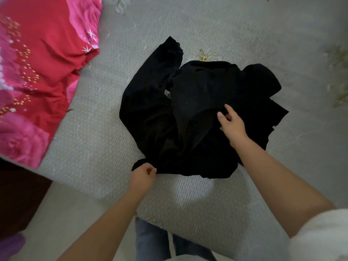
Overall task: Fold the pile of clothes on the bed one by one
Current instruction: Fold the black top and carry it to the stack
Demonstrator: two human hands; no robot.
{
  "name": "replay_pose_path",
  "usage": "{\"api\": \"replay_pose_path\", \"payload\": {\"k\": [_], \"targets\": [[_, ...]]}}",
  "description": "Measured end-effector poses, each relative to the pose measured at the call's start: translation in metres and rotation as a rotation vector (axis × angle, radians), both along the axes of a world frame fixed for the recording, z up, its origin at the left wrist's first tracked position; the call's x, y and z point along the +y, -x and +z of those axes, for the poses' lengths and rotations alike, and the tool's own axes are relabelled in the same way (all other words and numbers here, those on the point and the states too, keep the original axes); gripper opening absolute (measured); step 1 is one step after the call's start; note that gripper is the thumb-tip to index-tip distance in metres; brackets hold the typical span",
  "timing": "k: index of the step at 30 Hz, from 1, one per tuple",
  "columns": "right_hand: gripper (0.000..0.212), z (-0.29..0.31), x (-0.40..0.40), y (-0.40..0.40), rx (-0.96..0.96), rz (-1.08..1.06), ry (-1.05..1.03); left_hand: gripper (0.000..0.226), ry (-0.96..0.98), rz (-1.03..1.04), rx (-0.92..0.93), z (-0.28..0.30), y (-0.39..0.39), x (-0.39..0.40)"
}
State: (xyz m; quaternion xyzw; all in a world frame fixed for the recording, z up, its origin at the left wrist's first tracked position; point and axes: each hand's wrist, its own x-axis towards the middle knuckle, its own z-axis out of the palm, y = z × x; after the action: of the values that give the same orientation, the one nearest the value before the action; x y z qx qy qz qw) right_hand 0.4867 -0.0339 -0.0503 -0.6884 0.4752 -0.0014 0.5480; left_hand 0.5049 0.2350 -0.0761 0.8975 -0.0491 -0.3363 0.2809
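A home bedroom: grey bedsheet point(244, 31), red floral quilt point(37, 68).

There is a single view, from a camera worn on the person's head, looking steeply down and forward over the near edge of the grey woven-textured bed point(188, 19). It sits close above, both forearms reaching in from the bottom of the picture.

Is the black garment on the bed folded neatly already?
No. The black garment lies rumpled, one sleeve stretched away; the left hand pinches its near edge.
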Motion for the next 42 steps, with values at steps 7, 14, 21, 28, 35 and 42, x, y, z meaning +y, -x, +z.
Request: {"api": "replay_pose_path", "payload": {"k": [7,14,21,28,35,42], "targets": [[0.023,0.01,-0.02,0.017,-0.228,-0.549,-0.033,0.015,0.029,-0.033,-0.256,0.036,-0.035,-0.024],[0.008,0.036,-0.081,0.092,-0.273,-0.804,0.132,0.027,0.058,-0.287,-0.371,0.066,-0.048,-0.106],[0.014,0.043,-0.108,0.156,-0.078,-0.645,0.109,0.042,0.002,-0.724,-0.484,0.072,-0.046,-0.197],[0.029,0.008,0.067,0.103,-0.027,-0.411,-0.395,0.031,0.085,-1.271,-0.784,0.064,-0.075,-0.25],[0.051,-0.016,0.138,0.033,-0.081,-0.749,-0.468,0.048,-0.149,-1.646,-0.763,0.039,-0.064,-0.306],[0.022,-0.032,0.152,-0.003,-0.306,-1.231,-0.474,0.053,-0.219,-1.786,-0.843,0.025,-0.078,-0.335]]}}
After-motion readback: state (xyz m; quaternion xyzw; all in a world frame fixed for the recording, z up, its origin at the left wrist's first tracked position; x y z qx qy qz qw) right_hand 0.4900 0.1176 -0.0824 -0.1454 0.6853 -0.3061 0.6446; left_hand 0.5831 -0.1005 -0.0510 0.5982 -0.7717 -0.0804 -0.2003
